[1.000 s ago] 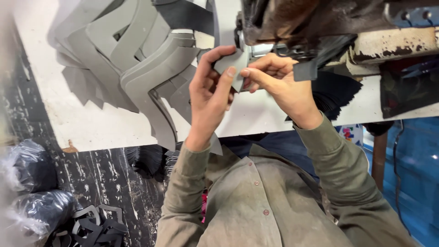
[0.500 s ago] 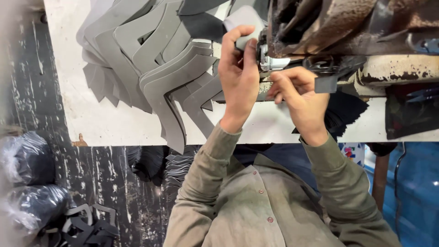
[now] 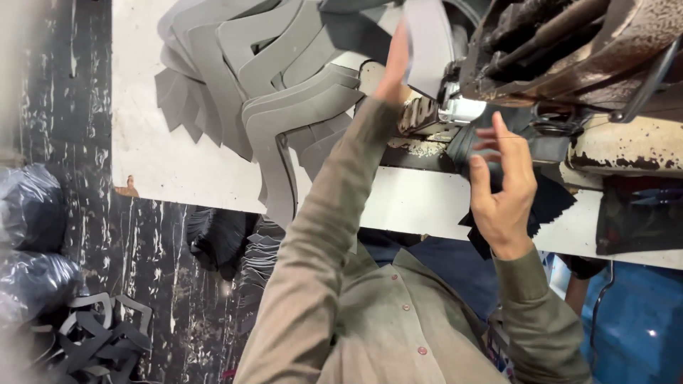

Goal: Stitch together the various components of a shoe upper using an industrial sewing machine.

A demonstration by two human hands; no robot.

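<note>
The left hand (image 3: 393,67) reaches far up across the white worktable (image 3: 163,163), its fingers pinched on the edge of a flat grey cut piece (image 3: 429,44) of matte, leather-like sheet, held upright just beside the worn, rust-stained stitching machine (image 3: 569,50). The right hand (image 3: 501,188) hovers nearer, palm turned inward, fingers spread and loosely curled, gripping nothing; it sits just in front of a stack of dark, thin cut pieces (image 3: 544,206) that overhang the table's near edge.

To the left, a fanned pile of grey angular cut pieces (image 3: 277,92), smooth with crisp boomerang-like outlines, lies overlapping on the table, its lowest piece crossing the near rim. A bare strip of table shows between that pile and the machine, partly crossed by the olive fabric sleeve (image 3: 327,235). Left of the pile the tabletop lies bare out to its chipped corner. Below, glossy black plastic bags (image 3: 32,242) and grey offcuts (image 3: 96,334) sit on the speckled dark floor (image 3: 85,78).
</note>
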